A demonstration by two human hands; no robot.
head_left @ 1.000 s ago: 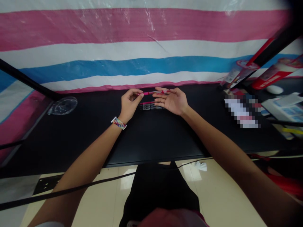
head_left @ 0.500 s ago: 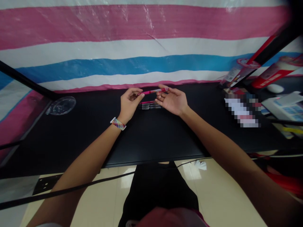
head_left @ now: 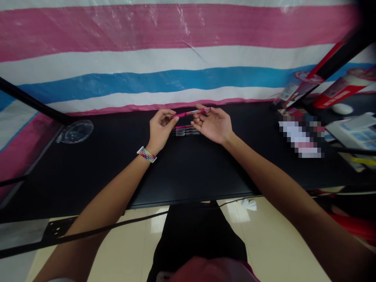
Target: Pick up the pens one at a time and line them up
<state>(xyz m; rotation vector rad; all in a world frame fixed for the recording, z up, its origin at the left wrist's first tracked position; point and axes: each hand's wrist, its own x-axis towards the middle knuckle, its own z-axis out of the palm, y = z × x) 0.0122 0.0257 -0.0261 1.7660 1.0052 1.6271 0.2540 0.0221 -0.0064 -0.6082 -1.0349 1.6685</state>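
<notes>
A pink pen [head_left: 188,114] with a clear, patterned barrel is held up a little above the black table, slanting slightly up to the right. My left hand [head_left: 161,128] pinches its left end between thumb and fingers. At the other end, my right hand [head_left: 216,124] has its palm turned up, thumb and index finger closed on the pen and the other fingers loosely curled. Just below lie several pens [head_left: 185,131] side by side, grey and clear with one pink among them; my right fingers partly cover their right ends.
The black table [head_left: 190,168] runs along a striped plastic sheet [head_left: 176,27]. A clear round plastic lid [head_left: 76,131] lies at the left. On the right stand a drink cup [head_left: 299,88] and a red cup [head_left: 335,92], near a white mouse [head_left: 342,109] and papers [head_left: 355,131].
The pen's right end has risen slightly and moved a little right. My right fingers have shifted slightly around it, while my left hand has stayed almost still.
</notes>
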